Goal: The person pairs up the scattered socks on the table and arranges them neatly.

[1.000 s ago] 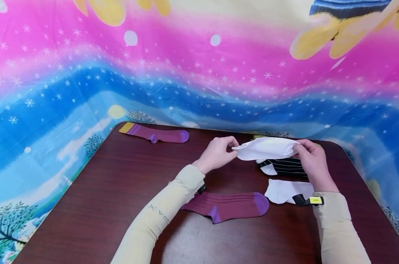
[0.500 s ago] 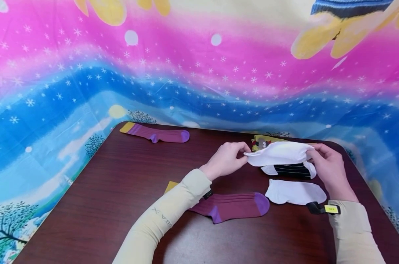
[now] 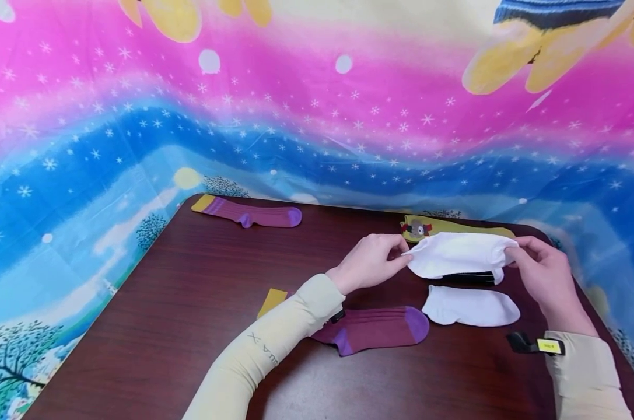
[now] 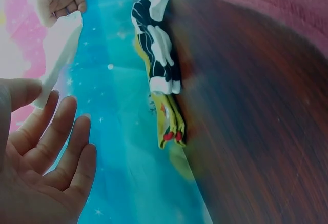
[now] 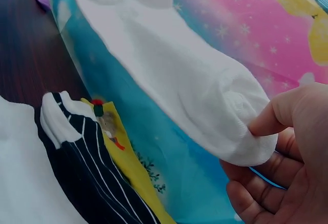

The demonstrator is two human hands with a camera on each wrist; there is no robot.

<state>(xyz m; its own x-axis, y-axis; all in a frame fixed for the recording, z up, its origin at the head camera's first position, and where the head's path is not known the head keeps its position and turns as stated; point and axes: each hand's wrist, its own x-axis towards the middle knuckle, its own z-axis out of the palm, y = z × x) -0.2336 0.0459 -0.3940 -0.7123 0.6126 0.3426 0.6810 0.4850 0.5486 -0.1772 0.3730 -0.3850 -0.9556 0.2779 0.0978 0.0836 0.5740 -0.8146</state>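
Note:
A white sock (image 3: pixel 455 254) is stretched level between both hands above the right side of the table. My left hand (image 3: pixel 369 261) pinches its cuff end between thumb and fingers; in the left wrist view the other fingers are spread loosely. Its toe end is pinched by my right hand (image 3: pixel 545 274), thumb on top in the right wrist view. Below and behind the held sock lie a black sock with white stripes (image 5: pixel 92 167), mostly hidden in the head view, and a yellow-green sock with an animal design (image 3: pixel 453 226). Another white sock (image 3: pixel 471 306) lies flat nearer the front.
A maroon sock with purple heel and toe (image 3: pixel 374 328) lies at the table's middle, partly under the left forearm. A similar maroon sock (image 3: pixel 259 214) is at the back left. A printed cloth (image 3: pixel 317 116) hangs along the table's (image 3: pixel 180 303) back edge.
Both hands have carried the white sock to the right and slightly toward the front, lower in the head view. More of the yellow-green sock shows; the striped sock is more covered.

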